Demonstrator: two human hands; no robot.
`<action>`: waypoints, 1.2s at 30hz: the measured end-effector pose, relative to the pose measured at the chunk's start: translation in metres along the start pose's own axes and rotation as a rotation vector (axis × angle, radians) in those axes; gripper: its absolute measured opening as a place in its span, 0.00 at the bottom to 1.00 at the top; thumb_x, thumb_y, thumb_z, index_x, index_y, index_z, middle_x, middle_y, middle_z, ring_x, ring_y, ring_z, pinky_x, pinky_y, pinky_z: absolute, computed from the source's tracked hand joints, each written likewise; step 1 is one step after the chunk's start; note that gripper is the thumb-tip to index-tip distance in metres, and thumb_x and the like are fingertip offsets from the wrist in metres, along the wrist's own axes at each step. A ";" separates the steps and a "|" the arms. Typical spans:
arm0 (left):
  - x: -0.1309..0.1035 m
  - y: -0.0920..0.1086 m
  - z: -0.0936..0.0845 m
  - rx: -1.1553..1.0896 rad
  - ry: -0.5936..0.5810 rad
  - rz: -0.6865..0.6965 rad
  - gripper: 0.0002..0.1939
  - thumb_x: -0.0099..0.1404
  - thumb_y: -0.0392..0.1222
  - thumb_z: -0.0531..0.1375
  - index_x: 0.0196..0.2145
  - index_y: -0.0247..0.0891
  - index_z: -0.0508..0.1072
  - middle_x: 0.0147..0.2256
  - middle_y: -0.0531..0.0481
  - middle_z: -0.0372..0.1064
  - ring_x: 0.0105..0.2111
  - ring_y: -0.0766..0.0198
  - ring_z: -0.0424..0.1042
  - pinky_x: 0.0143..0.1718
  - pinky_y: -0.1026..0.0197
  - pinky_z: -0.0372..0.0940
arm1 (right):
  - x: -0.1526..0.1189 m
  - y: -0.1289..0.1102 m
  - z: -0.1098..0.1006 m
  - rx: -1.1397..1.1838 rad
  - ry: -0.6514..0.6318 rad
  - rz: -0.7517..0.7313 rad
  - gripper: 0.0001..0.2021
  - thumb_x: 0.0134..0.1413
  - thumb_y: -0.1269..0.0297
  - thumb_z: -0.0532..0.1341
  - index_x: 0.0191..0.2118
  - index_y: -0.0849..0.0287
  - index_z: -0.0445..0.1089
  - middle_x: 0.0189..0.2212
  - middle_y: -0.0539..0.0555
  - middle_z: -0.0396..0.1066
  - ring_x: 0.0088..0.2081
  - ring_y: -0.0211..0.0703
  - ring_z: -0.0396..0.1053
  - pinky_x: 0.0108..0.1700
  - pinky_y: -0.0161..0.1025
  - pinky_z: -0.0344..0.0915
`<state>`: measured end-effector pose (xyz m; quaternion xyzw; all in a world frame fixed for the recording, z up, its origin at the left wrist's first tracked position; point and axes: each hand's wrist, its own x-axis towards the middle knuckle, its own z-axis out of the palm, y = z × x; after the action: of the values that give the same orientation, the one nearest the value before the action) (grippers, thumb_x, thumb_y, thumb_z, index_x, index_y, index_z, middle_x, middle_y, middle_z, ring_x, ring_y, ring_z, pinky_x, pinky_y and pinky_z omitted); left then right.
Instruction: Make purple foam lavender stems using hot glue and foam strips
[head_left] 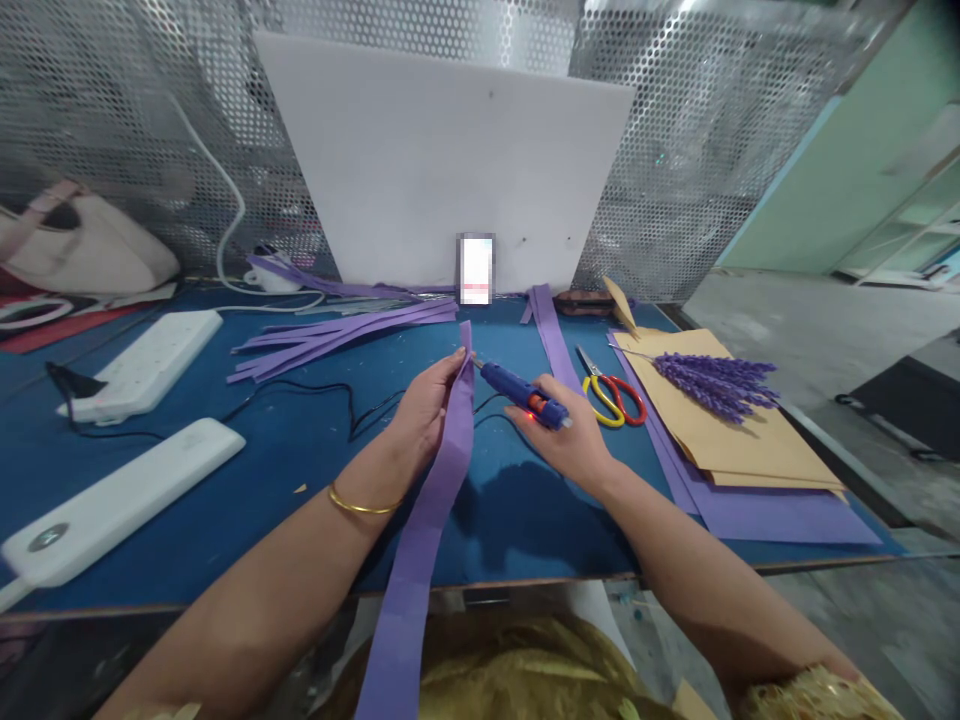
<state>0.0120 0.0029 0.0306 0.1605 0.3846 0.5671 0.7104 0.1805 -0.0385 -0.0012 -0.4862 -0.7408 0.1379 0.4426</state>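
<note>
Pinched near its top end, a long purple paper strip (439, 490) hangs from my left hand (421, 405) down over the table's front edge. My right hand (566, 435) grips a blue glue gun (517, 392) with an orange switch and a small red light. Its metal nozzle points left and meets or nearly meets the strip beside my left fingertips; I cannot tell if it touches. A pair of scissors (611, 395) with yellow and red handles lies just right of my right hand.
More purple strips (345, 335) lie at the back left. Brown and purple sheets (765, 450) carry a purple flower bunch (712, 380) on the right. A white power strip (150, 365) and a long white device (124, 500) are at left. A phone (476, 270) leans against a white board (450, 150).
</note>
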 end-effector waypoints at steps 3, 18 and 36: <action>0.001 0.000 -0.001 -0.003 0.005 0.004 0.12 0.67 0.34 0.61 0.25 0.32 0.73 0.17 0.55 0.66 0.15 0.74 0.60 0.18 0.70 0.59 | 0.000 -0.001 0.000 -0.002 -0.002 -0.005 0.14 0.56 0.53 0.63 0.30 0.55 0.60 0.25 0.47 0.63 0.26 0.37 0.56 0.29 0.35 0.53; 0.000 0.001 0.001 -0.011 0.024 0.015 0.11 0.65 0.32 0.63 0.24 0.33 0.73 0.18 0.54 0.66 0.15 0.73 0.62 0.18 0.70 0.61 | -0.001 -0.003 -0.002 -0.029 -0.012 -0.042 0.14 0.56 0.53 0.63 0.30 0.55 0.59 0.25 0.47 0.62 0.26 0.37 0.57 0.29 0.34 0.53; 0.001 0.005 0.000 -0.037 0.046 0.011 0.13 0.69 0.34 0.60 0.25 0.33 0.72 0.17 0.55 0.66 0.14 0.74 0.61 0.19 0.70 0.60 | -0.001 -0.005 -0.003 0.001 -0.055 -0.014 0.14 0.56 0.52 0.62 0.30 0.55 0.60 0.26 0.48 0.63 0.27 0.38 0.58 0.30 0.35 0.54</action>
<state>0.0086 0.0056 0.0341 0.1363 0.3896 0.5815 0.7011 0.1801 -0.0424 0.0029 -0.4767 -0.7560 0.1487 0.4233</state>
